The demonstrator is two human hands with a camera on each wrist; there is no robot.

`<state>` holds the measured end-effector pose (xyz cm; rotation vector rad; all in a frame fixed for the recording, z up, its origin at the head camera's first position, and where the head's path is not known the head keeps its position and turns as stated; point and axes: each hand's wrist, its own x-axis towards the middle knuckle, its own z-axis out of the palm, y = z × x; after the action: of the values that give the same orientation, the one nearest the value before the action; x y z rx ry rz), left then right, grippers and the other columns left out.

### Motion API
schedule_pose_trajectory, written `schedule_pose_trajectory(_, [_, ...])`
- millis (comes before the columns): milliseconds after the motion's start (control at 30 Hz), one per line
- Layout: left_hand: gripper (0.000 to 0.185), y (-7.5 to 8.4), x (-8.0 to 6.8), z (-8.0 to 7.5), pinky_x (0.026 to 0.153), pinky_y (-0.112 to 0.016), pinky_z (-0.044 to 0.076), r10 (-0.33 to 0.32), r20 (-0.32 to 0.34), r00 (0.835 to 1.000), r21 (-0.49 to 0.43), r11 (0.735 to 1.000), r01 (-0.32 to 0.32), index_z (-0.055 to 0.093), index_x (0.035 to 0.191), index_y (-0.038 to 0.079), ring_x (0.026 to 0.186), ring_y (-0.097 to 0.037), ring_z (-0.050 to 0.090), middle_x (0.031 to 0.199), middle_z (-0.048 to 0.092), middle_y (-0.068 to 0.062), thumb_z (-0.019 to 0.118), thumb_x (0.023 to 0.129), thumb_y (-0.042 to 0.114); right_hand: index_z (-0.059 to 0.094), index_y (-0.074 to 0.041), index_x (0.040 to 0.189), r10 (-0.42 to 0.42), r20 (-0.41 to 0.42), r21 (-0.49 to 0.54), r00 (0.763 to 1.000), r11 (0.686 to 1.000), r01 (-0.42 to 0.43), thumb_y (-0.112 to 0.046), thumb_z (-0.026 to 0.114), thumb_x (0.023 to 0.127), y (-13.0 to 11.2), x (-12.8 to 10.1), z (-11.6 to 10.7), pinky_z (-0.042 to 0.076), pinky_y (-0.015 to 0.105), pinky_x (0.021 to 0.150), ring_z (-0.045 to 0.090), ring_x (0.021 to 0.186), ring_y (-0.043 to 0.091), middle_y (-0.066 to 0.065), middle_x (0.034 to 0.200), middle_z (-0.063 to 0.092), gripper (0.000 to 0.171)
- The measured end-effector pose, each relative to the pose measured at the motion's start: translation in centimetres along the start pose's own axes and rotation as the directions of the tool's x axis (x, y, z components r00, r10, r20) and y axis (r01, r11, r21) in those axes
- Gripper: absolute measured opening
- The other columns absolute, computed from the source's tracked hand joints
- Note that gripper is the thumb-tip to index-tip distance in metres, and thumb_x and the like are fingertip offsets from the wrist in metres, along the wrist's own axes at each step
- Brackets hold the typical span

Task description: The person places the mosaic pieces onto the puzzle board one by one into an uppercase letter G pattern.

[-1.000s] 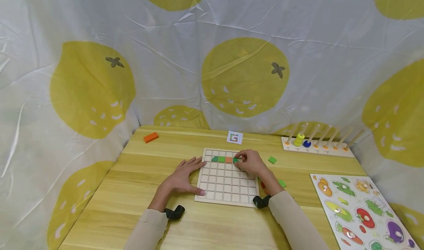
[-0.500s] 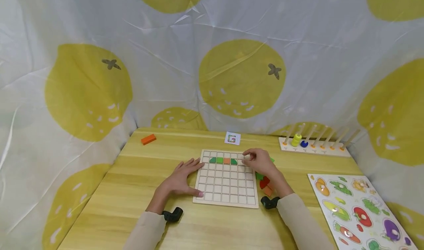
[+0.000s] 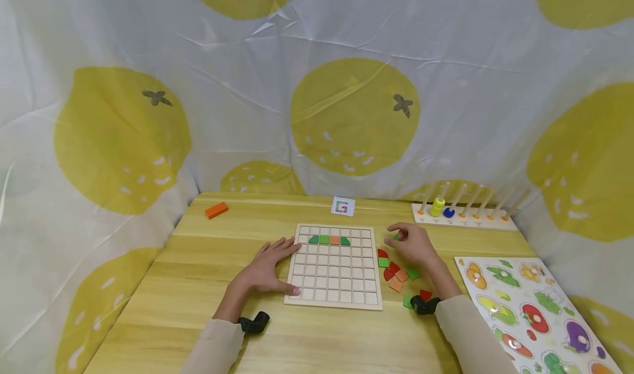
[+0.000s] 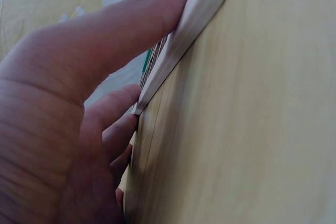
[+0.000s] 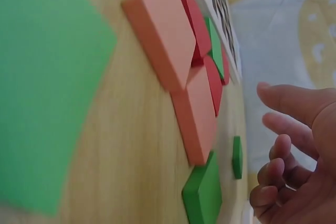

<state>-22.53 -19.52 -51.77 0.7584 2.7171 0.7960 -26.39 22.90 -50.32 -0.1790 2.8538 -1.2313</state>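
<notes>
A wooden grid board [image 3: 334, 286] lies on the table; its second row holds green, green, orange and green tiles [image 3: 329, 240]. My left hand [image 3: 269, 264] rests flat against the board's left edge, fingers straight; in the left wrist view its thumb [image 4: 131, 24] presses the board's rim [image 4: 178, 45]. My right hand [image 3: 411, 243] hovers right of the board with loosely curled fingers and holds nothing. A small green tile [image 3: 395, 236] [image 5: 237, 156] lies just by its fingertips [image 5: 273, 90]. Loose red, orange and green tiles [image 3: 396, 275] [image 5: 168, 35] are scattered beside the board.
An orange block [image 3: 216, 210] lies at the far left, a small pattern card [image 3: 343, 206] behind the board. A peg rack [image 3: 463, 220] with a yellow and a blue ring stands at the back right. A fruit puzzle [image 3: 525, 308] fills the right front. Lemon-print cloth surrounds the table.
My right hand let go of the green tile in the board's row and moved right, off the board, to the loose tiles. The left hand stayed at the board's edge.
</notes>
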Motion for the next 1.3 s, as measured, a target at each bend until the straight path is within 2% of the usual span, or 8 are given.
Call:
schedule_pose_trajectory(267, [0.114, 0.1, -0.5, -0.1, 0.128, -0.062, 0.006, -0.004, -0.012, 1.000, -0.014, 1.000, 0.004, 0.038, 0.161, 0.022, 0.161, -0.033, 0.015, 0.172, 0.025, -0.004, 0.088, 0.068, 0.063, 0.070, -0.002, 0.128, 0.005, -0.031, -0.036, 1.000, 0.999, -0.006, -0.023, 0.078, 0.093, 1.0, -0.1, -0.9, 0.040, 0.033, 0.069, 0.048, 0.077, 0.021, 0.008, 0.087, 0.056, 0.042])
schedule_pose_trajectory(533, [0.114, 0.1, -0.4, -0.3, 0.128, -0.061, 0.005, -0.006, -0.004, 1.000, -0.004, 1.000, 0.006, 0.037, 0.162, 0.024, 0.161, -0.032, 0.014, 0.172, 0.024, -0.003, 0.087, 0.068, 0.064, 0.070, 0.000, 0.127, 0.075, -0.061, -0.067, 0.995, 0.995, -0.079, -0.028, 0.079, 0.091, 1.9, -0.5, -1.2, 0.037, 0.032, 0.063, 0.045, 0.073, 0.021, 0.008, 0.086, 0.054, 0.046])
schedule_pose_trajectory(767, [0.114, 0.0, -0.1, -0.1, 0.128, -0.061, 0.004, 0.002, -0.001, 1.000, -0.013, 1.000, -0.002, 0.037, 0.162, 0.023, 0.161, -0.031, 0.014, 0.172, 0.024, -0.003, 0.087, 0.068, 0.064, 0.074, -0.001, 0.120, 0.105, -0.078, -0.086, 0.991, 0.990, -0.112, -0.026, 0.080, 0.090, 2.4, -0.6, -1.4, 0.039, 0.031, 0.064, 0.048, 0.074, 0.020, 0.007, 0.087, 0.059, 0.040])
schedule_pose_trajectory(1100, [0.114, 0.2, 0.0, 0.2, 0.129, -0.061, 0.004, -0.003, 0.000, 1.000, -0.023, 1.000, 0.003, 0.037, 0.162, 0.024, 0.161, -0.031, 0.014, 0.172, 0.023, -0.002, 0.087, 0.068, 0.065, 0.076, -0.002, 0.117, 0.089, -0.078, -0.076, 0.993, 0.993, -0.095, -0.022, 0.079, 0.091, 2.8, -0.7, -1.4, 0.039, 0.030, 0.064, 0.049, 0.073, 0.020, 0.007, 0.084, 0.062, 0.033])
schedule_pose_trajectory(1300, [0.114, 0.1, -0.1, 0.0, 0.129, -0.060, 0.004, -0.016, -0.001, 1.000, -0.020, 1.000, 0.015, 0.038, 0.161, 0.024, 0.161, -0.031, 0.014, 0.172, 0.024, -0.002, 0.088, 0.067, 0.063, 0.076, -0.001, 0.118, 0.041, -0.046, -0.023, 0.998, 0.999, -0.042, -0.018, 0.077, 0.092, 1.8, -0.9, -0.8, 0.037, 0.029, 0.063, 0.043, 0.068, 0.018, 0.004, 0.077, 0.053, 0.031])
